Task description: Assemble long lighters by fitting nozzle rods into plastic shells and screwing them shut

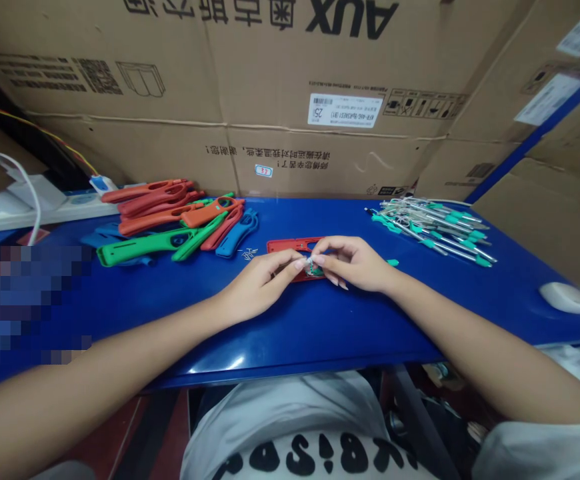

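Note:
In the middle of the table a red plastic lighter shell (285,246) lies flat, partly hidden under my hands. The fingertips of my left hand (263,283) are pinched together above its near side. My right hand (353,262) meets them there, thumb and index finger closed. Between both sets of fingertips is a small white and green part (312,268), too small to make out fully. A bit of green plastic (393,263) shows just right of my right hand. Several small screws (249,253) lie left of the shell.
Red, orange, green and blue lighter shells (170,220) are heaped at the back left. Metal rods with green ends (435,227) are piled at the back right. A white computer mouse (567,297) sits at the right edge. Cardboard (270,87) stands behind the blue table (290,333).

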The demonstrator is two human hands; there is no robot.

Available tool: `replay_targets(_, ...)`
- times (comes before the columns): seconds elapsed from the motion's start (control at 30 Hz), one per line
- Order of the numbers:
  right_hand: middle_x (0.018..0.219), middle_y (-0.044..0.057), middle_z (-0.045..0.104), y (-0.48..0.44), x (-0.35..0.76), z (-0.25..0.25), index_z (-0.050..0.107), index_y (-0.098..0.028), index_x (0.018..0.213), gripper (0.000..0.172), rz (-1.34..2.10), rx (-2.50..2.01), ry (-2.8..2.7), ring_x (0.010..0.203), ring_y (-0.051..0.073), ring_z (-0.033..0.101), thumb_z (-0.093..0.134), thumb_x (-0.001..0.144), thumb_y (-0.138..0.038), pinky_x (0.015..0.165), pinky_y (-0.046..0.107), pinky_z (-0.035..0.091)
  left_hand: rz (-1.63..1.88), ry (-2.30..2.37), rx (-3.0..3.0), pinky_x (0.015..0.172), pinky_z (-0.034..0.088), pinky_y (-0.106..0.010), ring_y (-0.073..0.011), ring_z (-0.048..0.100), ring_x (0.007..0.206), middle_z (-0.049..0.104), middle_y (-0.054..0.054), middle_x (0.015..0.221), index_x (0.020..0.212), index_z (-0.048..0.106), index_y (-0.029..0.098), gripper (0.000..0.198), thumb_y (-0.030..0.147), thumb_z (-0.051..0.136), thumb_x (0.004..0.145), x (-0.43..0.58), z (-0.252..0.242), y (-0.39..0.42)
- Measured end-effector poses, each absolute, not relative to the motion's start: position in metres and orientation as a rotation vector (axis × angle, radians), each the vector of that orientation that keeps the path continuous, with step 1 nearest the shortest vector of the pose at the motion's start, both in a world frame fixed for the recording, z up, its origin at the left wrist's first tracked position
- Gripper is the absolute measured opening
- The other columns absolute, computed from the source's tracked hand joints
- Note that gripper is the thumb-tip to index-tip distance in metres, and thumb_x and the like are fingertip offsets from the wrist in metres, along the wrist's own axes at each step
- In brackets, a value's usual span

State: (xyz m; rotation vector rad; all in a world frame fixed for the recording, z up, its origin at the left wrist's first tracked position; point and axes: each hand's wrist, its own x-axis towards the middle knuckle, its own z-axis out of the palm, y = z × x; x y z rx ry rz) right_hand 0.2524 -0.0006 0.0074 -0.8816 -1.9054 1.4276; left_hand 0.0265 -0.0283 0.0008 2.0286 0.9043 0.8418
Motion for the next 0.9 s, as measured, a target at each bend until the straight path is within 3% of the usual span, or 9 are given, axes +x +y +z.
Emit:
replay_targets(0.47, 0.073, -0.002, 0.06, -0.0038, 0.2493, 0.0061, 0.065, -0.017, 0.092, 0.027, 1.21, -0.748, -1.927, 0.047, 0.005, 0.05, 0.07, 0.091, -0.044, 0.044, 0.021, 0.04, 0.823, 0.943, 2.063, 0.071, 0.041, -0.024, -0.0137, 0.052, 0.076, 0.058, 0.001, 0.081, 0.091, 0.06, 0.017, 0.038, 0.045, 0.038, 0.106, 0.0256, 0.0012, -0.0296)
replay_targets(0.8, 0.05, -0.007, 0.054, -0.0063, 0.2474, 0.0102, 0.063, -0.014, 0.094, 0.034, 1.359, -0.877, -1.874, 0.039, 0.006, 0.045, 0.073, 0.087, -0.045, 0.037, 0.018, 0.035, 0.915, 0.915, 2.022, 0.084, 0.046, -0.027, -0.0156, 0.062, 0.089, 0.068, -0.001, 0.099, 0.106, 0.062, 0.019, 0.031, 0.042, 0.042, 0.106, 0.0272, -0.0008, -0.0304)
replay_targets(0.9, 0.049, -0.007, 0.055, -0.0057, 0.2477, 0.0107, 0.063, -0.014, 0.094, 0.036, 1.403, -0.886, -1.845, 0.037, 0.006, 0.044, 0.075, 0.085, -0.046, 0.036, 0.017, 0.035, 0.924, 0.935, 1.983, 0.078, 0.048, -0.028, -0.0159, 0.062, 0.087, 0.067, -0.003, 0.099, 0.114, 0.057, 0.019, 0.031, 0.045, 0.043, 0.105, 0.0274, -0.0048, -0.0296)
